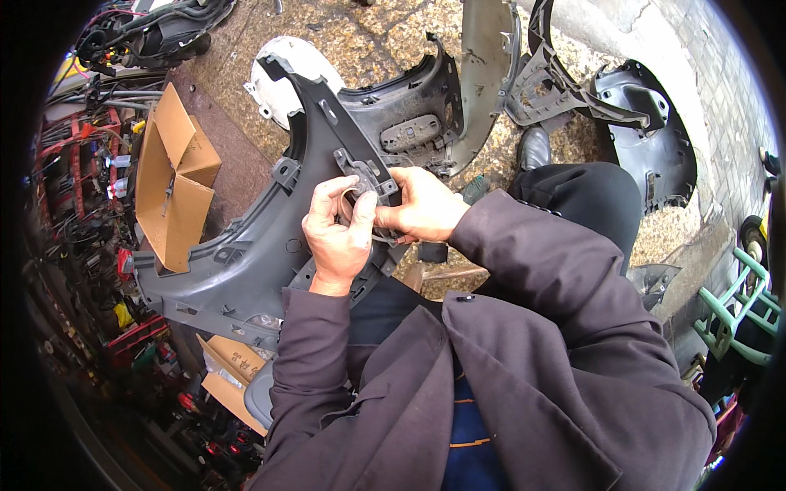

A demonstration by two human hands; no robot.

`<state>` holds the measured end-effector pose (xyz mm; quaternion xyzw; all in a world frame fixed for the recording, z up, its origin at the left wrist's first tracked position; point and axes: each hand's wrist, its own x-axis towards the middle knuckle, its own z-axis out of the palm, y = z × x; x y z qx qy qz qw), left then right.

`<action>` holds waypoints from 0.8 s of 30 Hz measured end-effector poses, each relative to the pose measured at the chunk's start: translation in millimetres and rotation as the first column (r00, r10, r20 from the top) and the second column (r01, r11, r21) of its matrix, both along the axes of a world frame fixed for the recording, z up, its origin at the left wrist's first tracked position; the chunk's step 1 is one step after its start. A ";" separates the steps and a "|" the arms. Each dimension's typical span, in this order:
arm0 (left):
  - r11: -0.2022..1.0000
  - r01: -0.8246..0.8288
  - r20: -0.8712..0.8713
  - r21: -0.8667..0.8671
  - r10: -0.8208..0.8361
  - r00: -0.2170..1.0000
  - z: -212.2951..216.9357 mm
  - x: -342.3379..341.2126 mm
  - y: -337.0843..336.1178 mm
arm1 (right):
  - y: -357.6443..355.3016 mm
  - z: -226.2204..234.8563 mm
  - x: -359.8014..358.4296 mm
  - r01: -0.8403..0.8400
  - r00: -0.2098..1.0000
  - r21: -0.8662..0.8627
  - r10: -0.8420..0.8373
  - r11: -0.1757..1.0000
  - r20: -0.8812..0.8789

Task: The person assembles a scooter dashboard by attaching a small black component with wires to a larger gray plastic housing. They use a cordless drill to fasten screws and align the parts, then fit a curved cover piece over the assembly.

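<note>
Both hands meet at the middle of the frame on a bracket (366,176) moulded into a long grey plastic body panel (246,254). The left hand (337,237) is closed, thumb and fingers pinching a small ring-shaped part (348,206) against the underside of that bracket. The right hand (422,206) is curled over the bracket from the other side; its fingertips are hidden, so I cannot tell whether it grips anything or only steadies the panel.

Judging from this, the ring sits at its seat but is not yet left alone: both hands are on it, so the fitting looks mid-way, with the seating or release of the part to finish.

The panel runs from the upper centre down to the lower left, resting across the person's lap. Beyond it lie a white headlamp housing (296,61), further dark fairing pieces (647,123) at the upper right on the speckled floor (377,33), and an open cardboard box (173,176) at the left.
</note>
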<state>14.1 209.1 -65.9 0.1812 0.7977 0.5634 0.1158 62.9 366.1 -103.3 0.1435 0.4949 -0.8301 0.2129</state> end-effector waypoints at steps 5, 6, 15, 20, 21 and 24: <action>0.999 0.040 0.014 -0.024 -0.040 0.999 -2.0 4.4 -0.7 | 28.2 -1.8 -16.7 -0.058 0.947 -0.105 0.021 0.993 -0.320; 0.999 0.023 0.013 -0.027 -0.023 1.000 -2.1 4.9 -0.9 | 34.0 -2.9 -20.3 -0.057 0.951 -0.136 0.012 0.989 -0.309; 0.992 -0.065 -0.054 -0.104 0.059 0.997 -4.0 2.7 -1.9 | 13.1 -5.3 -51.4 0.055 0.966 0.054 -0.039 0.997 -0.255; 0.987 -0.073 -0.062 -0.141 0.065 0.996 -1.0 4.5 -1.0 | 5.8 -8.4 -50.1 0.121 0.959 0.125 -0.083 0.985 -0.270; 0.986 -0.077 -0.072 -0.145 0.067 0.995 0.2 5.3 -0.7 | 4.7 -8.5 -50.0 0.126 0.958 0.138 -0.084 0.982 -0.274; 0.979 -0.067 -0.019 -0.190 0.065 0.998 4.0 4.4 -0.1 | 4.6 -6.8 -51.4 0.128 0.960 0.140 -0.088 0.982 -0.265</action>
